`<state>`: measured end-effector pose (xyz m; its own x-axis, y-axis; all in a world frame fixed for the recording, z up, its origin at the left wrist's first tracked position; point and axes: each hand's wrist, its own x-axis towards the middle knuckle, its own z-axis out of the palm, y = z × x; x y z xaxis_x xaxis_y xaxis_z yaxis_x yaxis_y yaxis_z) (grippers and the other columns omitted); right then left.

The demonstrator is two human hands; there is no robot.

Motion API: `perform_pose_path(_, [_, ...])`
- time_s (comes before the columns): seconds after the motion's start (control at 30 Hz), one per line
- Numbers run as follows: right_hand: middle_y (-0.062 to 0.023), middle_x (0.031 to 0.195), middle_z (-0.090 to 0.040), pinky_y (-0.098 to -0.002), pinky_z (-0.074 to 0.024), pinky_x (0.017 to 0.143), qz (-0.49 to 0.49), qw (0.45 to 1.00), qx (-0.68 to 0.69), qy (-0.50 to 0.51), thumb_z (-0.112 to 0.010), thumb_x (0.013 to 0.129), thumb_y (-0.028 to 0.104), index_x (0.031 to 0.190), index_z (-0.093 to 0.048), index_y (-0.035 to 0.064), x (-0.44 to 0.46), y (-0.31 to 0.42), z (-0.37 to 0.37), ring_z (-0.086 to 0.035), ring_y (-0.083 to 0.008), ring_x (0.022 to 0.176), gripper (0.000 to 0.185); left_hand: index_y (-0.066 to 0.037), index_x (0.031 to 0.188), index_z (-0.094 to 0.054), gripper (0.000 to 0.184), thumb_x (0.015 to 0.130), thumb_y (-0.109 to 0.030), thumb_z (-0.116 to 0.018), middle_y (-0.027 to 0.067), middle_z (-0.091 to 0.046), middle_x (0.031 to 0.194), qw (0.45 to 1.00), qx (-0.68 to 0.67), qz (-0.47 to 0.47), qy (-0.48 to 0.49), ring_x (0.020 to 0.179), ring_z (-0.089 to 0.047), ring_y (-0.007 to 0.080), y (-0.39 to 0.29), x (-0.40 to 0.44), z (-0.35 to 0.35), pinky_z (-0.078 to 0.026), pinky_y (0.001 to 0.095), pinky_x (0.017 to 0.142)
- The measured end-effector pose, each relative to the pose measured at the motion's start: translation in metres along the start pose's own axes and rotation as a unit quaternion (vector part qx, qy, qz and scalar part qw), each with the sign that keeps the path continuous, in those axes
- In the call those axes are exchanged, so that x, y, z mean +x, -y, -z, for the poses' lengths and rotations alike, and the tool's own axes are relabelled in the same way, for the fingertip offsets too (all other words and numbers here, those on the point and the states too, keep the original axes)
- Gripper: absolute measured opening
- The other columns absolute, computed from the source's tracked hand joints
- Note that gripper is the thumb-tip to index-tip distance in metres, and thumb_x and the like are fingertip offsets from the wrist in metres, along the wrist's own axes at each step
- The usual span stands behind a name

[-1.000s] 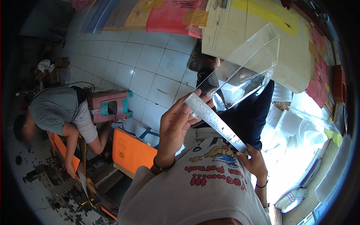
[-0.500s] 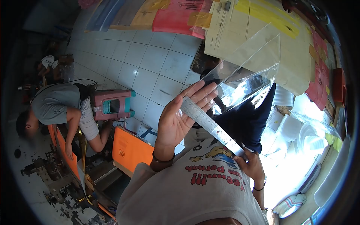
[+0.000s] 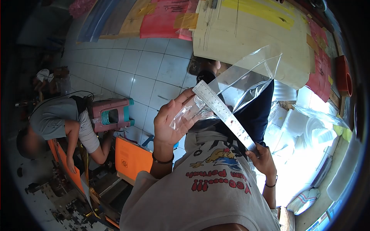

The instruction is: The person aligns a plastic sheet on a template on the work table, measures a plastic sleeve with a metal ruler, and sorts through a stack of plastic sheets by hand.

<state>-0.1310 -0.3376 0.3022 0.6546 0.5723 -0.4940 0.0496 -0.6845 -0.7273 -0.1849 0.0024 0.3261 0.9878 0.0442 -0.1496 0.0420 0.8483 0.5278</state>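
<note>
Holding metal ruler (image 3: 224, 115) slantwise across clear plastic bag (image 3: 250, 94), in front of shirt (image 3: 192, 198); can't tell if inside it. Pinching ruler's lower end in right hand (image 3: 263, 159). With left hand (image 3: 165, 124) palm toward camera, fingers loosely spread behind bag's near end.

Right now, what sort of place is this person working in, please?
Probably a small workshop: the right hand holds a ruler, a co-worker bends forward near an orange sheet, and a table is patched with coloured sheets.
</note>
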Motion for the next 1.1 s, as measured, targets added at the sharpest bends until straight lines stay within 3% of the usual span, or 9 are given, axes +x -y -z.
perform_pose_path(0.27, [-0.0170,0.062,-0.061,-0.0345,-0.0445,0.052,-0.015,1.000,-0.005,0.020,-0.076,0.084,0.032,0.093,-0.066,-0.0050,0.001,-0.001,-0.003,-0.059,-0.0237,0.051,0.039,0.006,0.143,-0.035,0.070,0.075,0.002,-0.054,0.0286,-0.034,0.148,0.991,0.057,0.066,0.102,0.145,-0.019,0.0423,0.002,0.014,0.018,-0.019,0.0546,0.117])
perform_pose_path(0.4, [-0.0156,0.056,-0.059,-0.0331,-0.0414,0.046,0.051,0.996,-0.068,-0.017,-0.078,0.082,0.033,0.090,-0.066,-0.0043,0.003,-0.009,-0.005,-0.054,-0.0248,0.043,0.039,0.004,0.146,-0.032,0.074,0.074,0.011,-0.045,0.0336,-0.018,0.154,0.985,-0.076,0.084,0.132,0.146,-0.009,0.0463,0.011,0.016,0.011,-0.013,0.0593,0.117])
perform_pose_path(0.53, [-0.0157,0.060,-0.060,-0.0360,-0.0452,0.055,-0.023,0.997,-0.074,0.016,-0.076,0.083,0.034,0.091,-0.066,-0.0037,0.010,0.007,0.025,-0.057,-0.0284,0.051,0.040,0.004,0.151,-0.013,0.086,0.071,0.015,-0.041,0.0328,-0.002,0.156,0.992,-0.056,0.076,0.087,0.145,-0.006,0.0488,0.000,0.013,-0.003,-0.012,0.0628,0.115])
perform_pose_path(0.63, [-0.0147,0.059,-0.060,-0.0368,-0.0456,0.056,0.017,0.991,-0.088,-0.104,-0.074,0.085,0.032,0.091,-0.064,-0.0036,0.014,-0.019,0.022,-0.059,-0.0293,0.053,0.038,0.005,0.152,-0.008,0.089,0.068,0.019,-0.038,0.0314,-0.002,0.157,0.992,-0.063,0.068,0.087,0.145,-0.007,0.0481,-0.004,0.007,0.010,-0.014,0.0613,0.116])
perform_pose_path(0.77, [-0.0126,0.052,-0.051,-0.0337,-0.0347,0.048,-0.009,0.993,-0.004,-0.116,-0.069,0.090,0.024,0.077,-0.053,-0.0054,0.023,0.002,0.040,-0.043,-0.0168,0.044,0.036,0.005,0.151,-0.008,0.089,0.068,0.021,-0.032,0.0309,-0.004,0.157,0.983,-0.070,0.027,0.167,0.145,-0.009,0.0476,-0.007,0.007,0.016,-0.018,0.0597,0.116])
perform_pose_path(0.93, [-0.0138,0.052,-0.053,-0.0343,-0.0347,0.045,-0.022,0.981,-0.006,-0.194,-0.068,0.091,0.023,0.074,-0.051,-0.0049,0.032,0.002,0.042,-0.044,-0.0130,0.046,0.036,0.007,0.150,-0.017,0.075,0.078,0.020,-0.034,0.0344,-0.024,0.151,0.991,-0.019,0.027,0.133,0.140,-0.026,0.0485,-0.008,0.008,0.021,-0.027,0.0565,0.115])
perform_pose_path(0.97, [-0.0156,0.053,-0.055,-0.0361,-0.0391,0.047,-0.007,0.977,0.007,-0.212,-0.070,0.089,0.030,0.084,-0.058,-0.0068,0.035,-0.006,0.044,-0.053,-0.0244,0.044,0.039,0.005,0.147,-0.027,0.062,0.087,0.016,-0.033,0.0313,-0.035,0.147,0.986,0.037,0.029,0.160,0.137,-0.036,0.0436,-0.014,0.008,0.020,-0.031,0.0523,0.114])
perform_pose_path(1.03, [-0.0162,0.055,-0.056,-0.0367,-0.0408,0.050,0.041,0.960,-0.041,-0.274,-0.068,0.089,0.038,0.085,-0.057,-0.0062,0.036,-0.027,0.044,-0.055,-0.0220,0.048,0.045,0.007,0.142,-0.035,0.047,0.096,0.009,-0.035,0.0299,-0.043,0.143,0.948,0.247,0.052,0.196,0.132,-0.045,0.0401,-0.035,0.004,0.011,-0.040,0.0475,0.110])
perform_pose_path(1.1, [-0.0061,0.056,-0.054,-0.0327,-0.0407,0.048,0.096,0.929,0.127,-0.334,-0.063,0.092,0.045,0.089,-0.057,-0.0052,0.038,-0.040,0.039,-0.049,-0.0137,0.047,0.050,0.009,0.133,-0.046,0.035,0.100,0.001,-0.042,0.0263,-0.053,0.135,0.898,0.350,0.096,0.247,0.123,-0.056,0.0350,-0.050,0.007,0.000,-0.047,0.0429,0.104])
